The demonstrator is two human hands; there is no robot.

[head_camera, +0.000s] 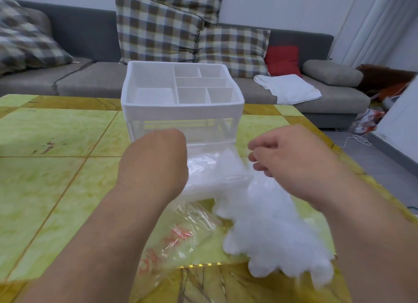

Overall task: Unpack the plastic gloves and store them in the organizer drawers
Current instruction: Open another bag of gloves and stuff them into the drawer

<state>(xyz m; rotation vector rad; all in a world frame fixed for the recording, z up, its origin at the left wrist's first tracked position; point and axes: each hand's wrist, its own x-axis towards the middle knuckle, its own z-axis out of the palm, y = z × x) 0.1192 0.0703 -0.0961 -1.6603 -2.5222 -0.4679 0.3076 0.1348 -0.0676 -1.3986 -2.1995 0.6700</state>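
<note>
The unpacking looked largely done, the storing not yet. The plastic gloves (269, 223) were out of their wrapper: a loose, white, blurred bundle that trailed from in front of the organizer (181, 109) down toward the near edge of the bench (56, 167). The clear bag (181, 237) with red print lay flat and slack on the bench just beside them, partly under the left forearm. It seemed empty, though its upper end ran in under the gloves and could not be read.

The right hand (294, 160) had its fingers (260, 167) curled in, with the upper edge of the bundle at the fingertips — by the look of it pinching the gloves. The left hand (158, 160) was bent down at the wrist over the far end of the bundle, close against the organizer's front. Its fingers were hidden behind the back of the hand, so I cannot tell whether it held anything.

The organizer's open top tray had one large compartment on the left and five smaller ones on the right, and all appeared to hold nothing. Through the clear walls of the drawers (181, 126) below, no gloves showed in the part that was visible. The hands covered the lower front, so whether a drawer stood open could not be made out. What remained, in my judgement, was the whole of the stowing — gathering the gloves and getting them into a drawer.
</note>
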